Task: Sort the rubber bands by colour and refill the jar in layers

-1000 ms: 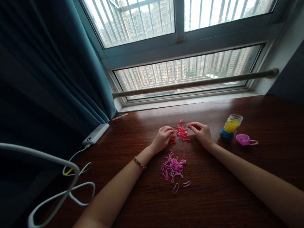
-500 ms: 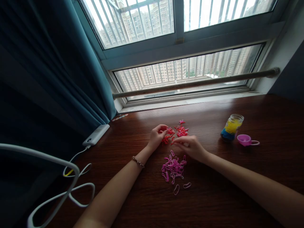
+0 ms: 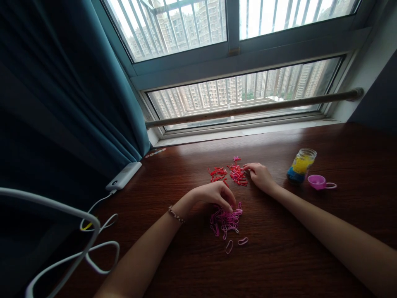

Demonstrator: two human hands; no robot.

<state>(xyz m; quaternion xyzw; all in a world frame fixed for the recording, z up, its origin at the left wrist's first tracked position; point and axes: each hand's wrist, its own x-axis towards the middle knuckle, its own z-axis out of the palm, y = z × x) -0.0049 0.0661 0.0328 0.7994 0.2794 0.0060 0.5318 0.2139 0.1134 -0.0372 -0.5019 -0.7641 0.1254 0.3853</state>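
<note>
Bright window [image 3: 248, 89] beyond the far edge of the brown table [image 3: 279, 256], and my left hand [image 3: 217, 193] bends over the pink bands [image 3: 228, 222] mid-table, thumb and fingertips set narrow at the pile, though I can't tell from here whether they pinch one! Nearer that far edge, my right hand [image 3: 259, 175] sits just beside the red bands [image 3: 238, 175], its grip unclear to me, while a jar [image 3: 301, 164] stands off toward the right edge.
</note>
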